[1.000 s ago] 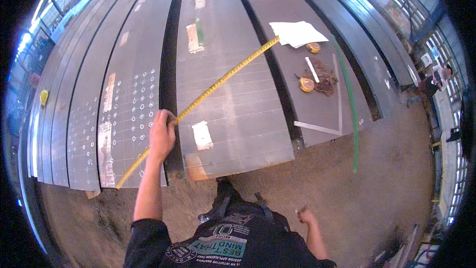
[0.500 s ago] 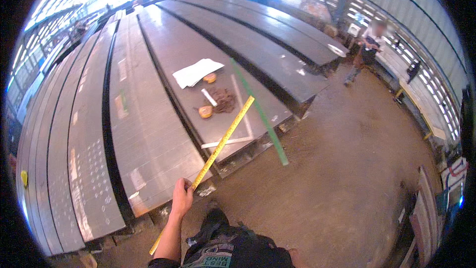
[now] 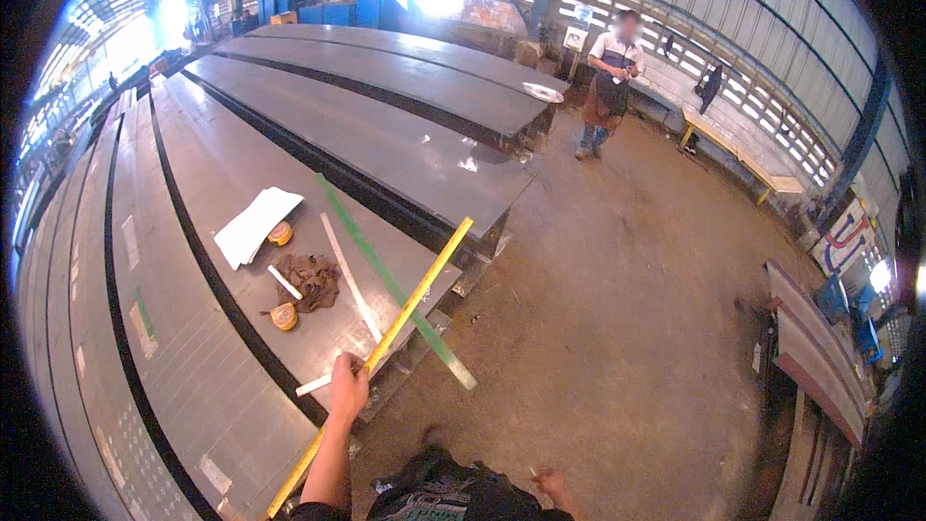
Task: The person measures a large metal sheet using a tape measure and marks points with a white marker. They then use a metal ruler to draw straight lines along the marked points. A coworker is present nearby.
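My left hand [image 3: 348, 388] is closed round a long yellow ruler [image 3: 421, 290], which slants over the near corner of a dark steel plate [image 3: 231, 159]. Low in view my right hand [image 3: 553, 485] has its fingers drawn together, with a small whitish tip showing at them. Beneath the ruler lies a pale L-shaped square [image 3: 349, 275], partly covered by my left hand. A green strip [image 3: 371, 253] runs alongside it and juts past the plate's edge. Farther left are two yellow tape measures [image 3: 284, 316], a brown rag [image 3: 313, 282], a white stick [image 3: 284, 282] and white papers [image 3: 257, 226].
More long steel plates [image 3: 386, 140] lie side by side, with dark gaps between them. A person [image 3: 610, 77] stands on the brown floor [image 3: 617, 280] by the far wall. Along that wall runs a yellow-edged bench [image 3: 738, 154]. Curved metal sheets [image 3: 815, 352] lean at the right.
The view has swung right, so plates and tools appear farther left. My left hand with the ruler is now over the square's corner area. My right hand shows more clearly at the lower edge.
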Available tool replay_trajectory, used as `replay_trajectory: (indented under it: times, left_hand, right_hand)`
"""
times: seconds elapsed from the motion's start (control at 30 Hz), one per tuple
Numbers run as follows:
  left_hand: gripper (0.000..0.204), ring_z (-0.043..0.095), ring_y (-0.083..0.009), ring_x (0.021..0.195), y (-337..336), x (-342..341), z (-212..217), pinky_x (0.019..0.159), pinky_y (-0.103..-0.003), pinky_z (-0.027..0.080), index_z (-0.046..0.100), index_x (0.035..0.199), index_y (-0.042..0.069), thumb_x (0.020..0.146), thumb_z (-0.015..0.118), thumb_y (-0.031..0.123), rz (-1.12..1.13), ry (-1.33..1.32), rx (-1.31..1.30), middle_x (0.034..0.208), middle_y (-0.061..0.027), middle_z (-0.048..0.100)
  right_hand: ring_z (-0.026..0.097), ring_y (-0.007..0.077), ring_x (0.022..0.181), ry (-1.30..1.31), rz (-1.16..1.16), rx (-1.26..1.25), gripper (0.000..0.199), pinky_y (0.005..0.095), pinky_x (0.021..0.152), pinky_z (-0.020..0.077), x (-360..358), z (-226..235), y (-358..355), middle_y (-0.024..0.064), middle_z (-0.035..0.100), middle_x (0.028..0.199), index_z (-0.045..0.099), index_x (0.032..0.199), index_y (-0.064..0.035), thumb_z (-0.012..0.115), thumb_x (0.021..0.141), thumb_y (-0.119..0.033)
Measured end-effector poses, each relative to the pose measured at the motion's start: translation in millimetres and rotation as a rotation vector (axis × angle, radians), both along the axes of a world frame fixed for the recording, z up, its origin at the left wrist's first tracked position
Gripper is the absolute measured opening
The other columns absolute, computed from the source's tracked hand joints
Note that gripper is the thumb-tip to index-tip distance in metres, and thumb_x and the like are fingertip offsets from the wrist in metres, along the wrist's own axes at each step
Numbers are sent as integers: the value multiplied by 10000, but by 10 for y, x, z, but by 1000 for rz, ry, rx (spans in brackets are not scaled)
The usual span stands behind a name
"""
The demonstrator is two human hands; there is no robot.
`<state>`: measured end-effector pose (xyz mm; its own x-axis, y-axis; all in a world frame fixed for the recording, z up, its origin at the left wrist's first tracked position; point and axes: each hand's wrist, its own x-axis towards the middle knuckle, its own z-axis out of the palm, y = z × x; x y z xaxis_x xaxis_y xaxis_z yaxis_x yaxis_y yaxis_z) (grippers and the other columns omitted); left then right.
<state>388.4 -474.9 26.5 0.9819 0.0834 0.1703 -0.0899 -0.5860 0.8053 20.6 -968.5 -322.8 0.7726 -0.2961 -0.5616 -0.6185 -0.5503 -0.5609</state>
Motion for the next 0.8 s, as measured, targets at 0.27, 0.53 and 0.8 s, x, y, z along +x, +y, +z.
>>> replay_trajectory:
  times: [0.27, 0.53, 0.8]
  left_hand:
    - [137, 583, -442, 929, -776, 1542, 61, 830, -504, 472, 544, 966, -19, 856, 602, 38, -30, -20, 52, 963, -250, 591]
    - [166, 619, -438, 989, -1090, 2887, -385, 851, -513, 504, 585, 1009, 8, 861, 570, 81, 129, 93, 380, 1035, -237, 625]
    - [364, 528, -432, 1166, -1745, 2872, -530, 979, -524, 450, 550, 1184, 17, 837, 619, 100, 400, 63, 622, 1190, -247, 547]
  right_hand:
    - [631, 234, 614, 421, -327, -59, 225, 392, 560, 506, 222, 1077, -290, 110, 686, 731, 757, 922, -47, 748, 841, -257]
    - [642, 263, 655, 407, -340, -42, 254, 405, 597, 513, 1401, 1134, -1083, 127, 692, 760, 757, 940, -53, 728, 849, -288]
    - [653, 292, 696, 330, -364, -56, 283, 418, 634, 520, 2224, 945, -2629, 143, 699, 789, 757, 957, -58, 709, 856, -318]
